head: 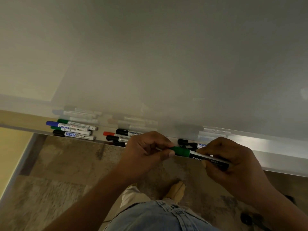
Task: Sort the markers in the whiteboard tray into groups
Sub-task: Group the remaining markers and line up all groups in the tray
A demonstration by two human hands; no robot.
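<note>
Held level just in front of the tray [275, 151]: green-capped marker [180, 151], left fingers [165, 155] pinching the cap, right fingers [211, 151] curled round the black barrel. Press the cap on squarely (possibly loose), then lay beside the green pair [63, 121] far left of the fingers.

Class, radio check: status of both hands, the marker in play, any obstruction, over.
Left hand pinches green-capped marker at its cap; right hand grips its black barrel. Held before whiteboard tray. Other markers lie in three clusters; nothing obstructing.
</note>
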